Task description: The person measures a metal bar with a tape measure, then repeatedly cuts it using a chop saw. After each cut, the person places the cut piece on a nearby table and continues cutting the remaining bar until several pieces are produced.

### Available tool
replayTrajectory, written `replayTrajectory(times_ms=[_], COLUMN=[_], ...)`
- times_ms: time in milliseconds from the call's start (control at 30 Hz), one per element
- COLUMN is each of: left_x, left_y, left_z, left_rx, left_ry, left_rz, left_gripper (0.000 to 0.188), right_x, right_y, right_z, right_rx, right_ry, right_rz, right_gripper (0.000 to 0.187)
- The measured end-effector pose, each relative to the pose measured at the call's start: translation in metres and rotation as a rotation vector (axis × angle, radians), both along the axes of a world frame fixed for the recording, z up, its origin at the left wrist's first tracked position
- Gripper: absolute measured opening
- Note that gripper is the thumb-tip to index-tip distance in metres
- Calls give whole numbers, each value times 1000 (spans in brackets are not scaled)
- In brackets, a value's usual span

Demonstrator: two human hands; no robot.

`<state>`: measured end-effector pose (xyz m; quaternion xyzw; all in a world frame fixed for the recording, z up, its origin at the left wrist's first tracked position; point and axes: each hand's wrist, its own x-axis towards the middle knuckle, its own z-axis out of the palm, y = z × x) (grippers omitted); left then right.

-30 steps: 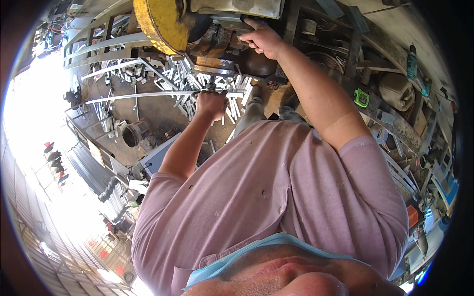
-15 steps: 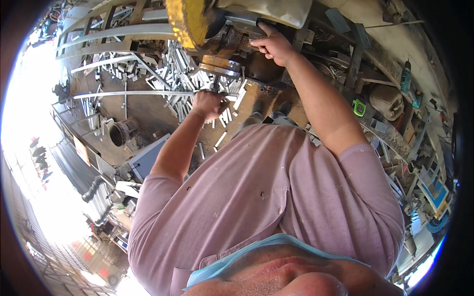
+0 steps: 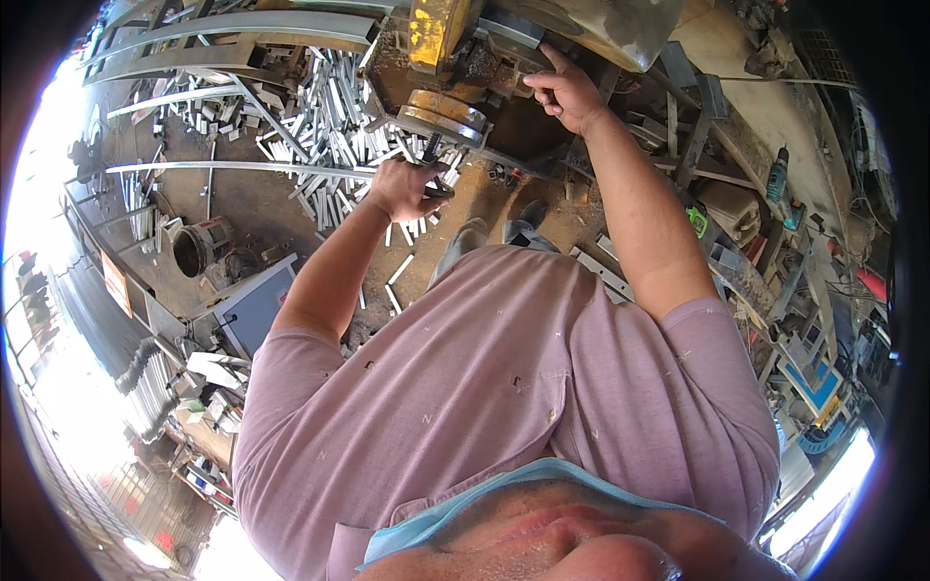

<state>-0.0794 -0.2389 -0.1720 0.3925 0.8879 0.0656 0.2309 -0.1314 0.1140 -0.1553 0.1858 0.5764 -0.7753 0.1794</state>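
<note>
Close beneath the camera, a pale blue face mask (image 3: 542, 472) sits at the person's chin, above a dusty pink shirt (image 3: 504, 387) with small printed marks. Past the shirt, both bare forearms reach forward. The left hand (image 3: 402, 189) is curled around a dark handle (image 3: 442, 192), its grip closed, though the fingers hide most of what they hold. That handle is just beside a threaded screw (image 3: 431, 148), which leads up to a thick, round, rust-stained metal disc (image 3: 444, 114). The right hand (image 3: 569, 94) has an empty, loose grip: the index finger stretches to the end of a grey metal bar (image 3: 513, 27), its other fingers half bent; whether the fingertip touches the bar cannot be told. This bar lies just right of a chipped yellow guard (image 3: 431, 34). Lower down, the person's shoes (image 3: 528, 213) stand on the dirty floor (image 3: 402, 266). A long thin strip (image 3: 242, 167) of metal runs leftward from near the left hand, over a heap of short cut metal pieces (image 3: 334, 116). Farther left are an open round bucket (image 3: 199, 247) and a grey box (image 3: 254, 305); off to the right, a green drill (image 3: 778, 174) lies near a dusty can (image 3: 728, 211).
</note>
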Motion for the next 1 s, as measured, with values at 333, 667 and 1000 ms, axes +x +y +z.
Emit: replayTrajectory(times_ms=[333,667,1000], left_x=[16,38,38], left_y=[32,61,61], left_z=[16,-4,-3], left_rx=[-322,-288,-275], left_ry=[-105,-22,4], left_rz=[33,44,38], left_gripper=[42,23,24], right_x=[1,-12,-49], right_y=[-3,-8,-9], right_z=[3,7,-9], right_rx=[19,-49,-315], right_ry=[-1,-46,-169], right_rz=[1,-219,-615], right_gripper=[99,58,11])
